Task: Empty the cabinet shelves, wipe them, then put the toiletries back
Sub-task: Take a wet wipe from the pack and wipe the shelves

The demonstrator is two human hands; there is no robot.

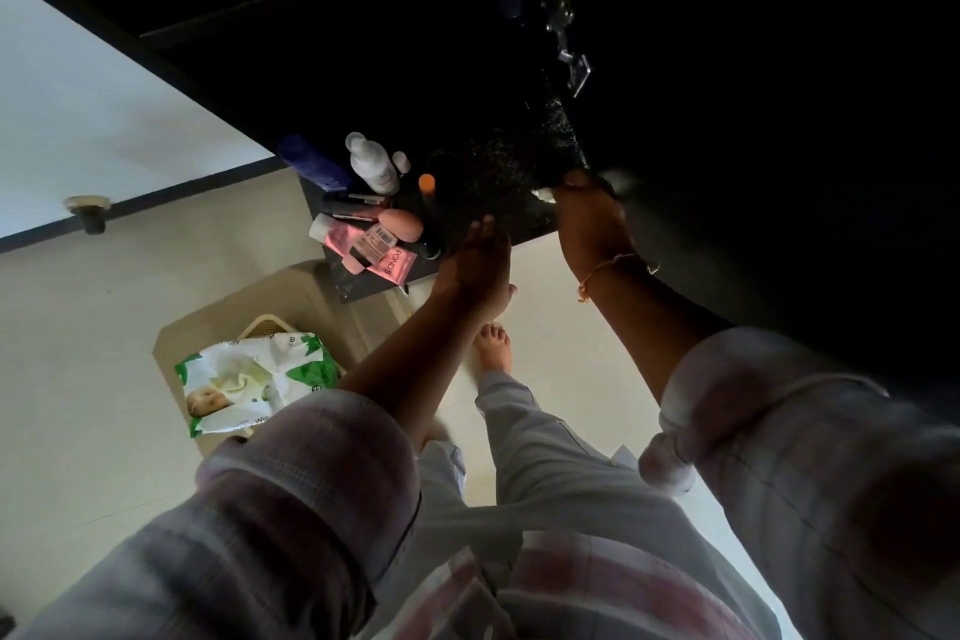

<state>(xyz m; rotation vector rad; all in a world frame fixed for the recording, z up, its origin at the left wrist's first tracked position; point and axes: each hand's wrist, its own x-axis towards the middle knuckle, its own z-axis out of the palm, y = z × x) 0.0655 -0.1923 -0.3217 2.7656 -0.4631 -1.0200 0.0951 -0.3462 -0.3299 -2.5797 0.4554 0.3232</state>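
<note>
on the dark counter (498, 182), clustered toiletries (371, 224), left hand (478, 265) straight-fingered, right hand (589, 218) curled round white wipe (544, 194), wipes pack (249, 379) below

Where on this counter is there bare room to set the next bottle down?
Bare speckled counter lies between the orange-capped bottle and the right hand gripping a white cloth. The left end is crowded: white bottle, pink tube, blue bottle. Farther back is too dark to judge.

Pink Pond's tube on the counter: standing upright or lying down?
Lying down: the pink Pond's tube rests lengthwise on the dark counter, with its barcode and brand name facing up.
</note>
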